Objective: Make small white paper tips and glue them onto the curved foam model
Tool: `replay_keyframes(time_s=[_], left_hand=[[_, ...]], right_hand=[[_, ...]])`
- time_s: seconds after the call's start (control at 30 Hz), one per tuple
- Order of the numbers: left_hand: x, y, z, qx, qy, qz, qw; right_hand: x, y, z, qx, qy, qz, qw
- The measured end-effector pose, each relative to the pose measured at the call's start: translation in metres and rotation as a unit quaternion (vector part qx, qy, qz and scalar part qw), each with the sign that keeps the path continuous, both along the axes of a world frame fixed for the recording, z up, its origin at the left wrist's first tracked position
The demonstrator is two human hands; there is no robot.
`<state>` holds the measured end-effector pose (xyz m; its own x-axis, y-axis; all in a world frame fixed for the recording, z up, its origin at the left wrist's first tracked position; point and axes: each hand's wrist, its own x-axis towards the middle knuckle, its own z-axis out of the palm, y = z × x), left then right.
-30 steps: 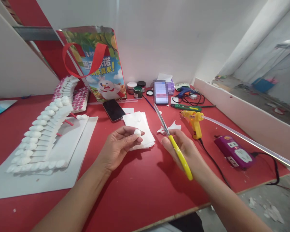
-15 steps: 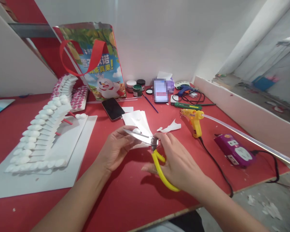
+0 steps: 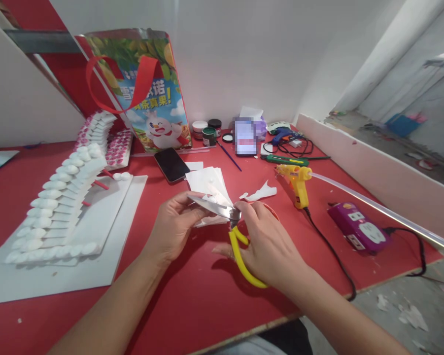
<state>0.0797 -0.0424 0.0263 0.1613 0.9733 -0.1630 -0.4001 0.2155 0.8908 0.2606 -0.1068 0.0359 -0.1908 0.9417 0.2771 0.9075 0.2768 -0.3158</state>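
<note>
My right hand (image 3: 268, 244) holds yellow-handled scissors (image 3: 247, 268) near the pivot, with the blades pointing left. The blade tips reach the fingers of my left hand (image 3: 175, 227), which are closed in a pinch around something white, mostly hidden behind the blades. White paper pieces (image 3: 207, 180) lie stacked on the red table (image 3: 192, 305) just beyond the blades. A torn white scrap (image 3: 260, 191) rests beyond my right hand.
On the left, a curved white model (image 3: 61, 197) stands on white boards. Behind are a phone (image 3: 172, 165), a printed bag (image 3: 158, 98) and paint jars (image 3: 209, 136). To the right lie a yellow glue gun (image 3: 299, 185) with its cable and a purple power socket (image 3: 358, 227).
The scissors and my right hand have shifted slightly left. A red-orange curved edge now shows behind my right hand. My left hand keeps its pinch.
</note>
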Motion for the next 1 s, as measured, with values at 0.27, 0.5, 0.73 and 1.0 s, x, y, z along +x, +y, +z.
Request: replay_keyframes(time_s=[0.27,0.5,0.73,1.0], left_hand=[[0.001,-0.002,0.0,0.018,0.019,-0.004,1.0],[-0.001,-0.003,0.0,0.018,0.014,-0.009,1.0],[-0.001,-0.003,-0.001,0.004,0.016,-0.012,1.0],[0.0,0.0,-0.002,-0.008,0.008,-0.01,1.0]], right_hand=[[-0.001,-0.001,-0.007,-0.002,-0.017,-0.011,1.0],[-0.001,0.0,-0.01,0.027,-0.032,-0.016,0.999],[0.0,-0.001,-0.011,0.045,-0.021,-0.011,0.999],[0.002,-0.003,-0.012,-0.007,0.041,-0.011,0.999]])
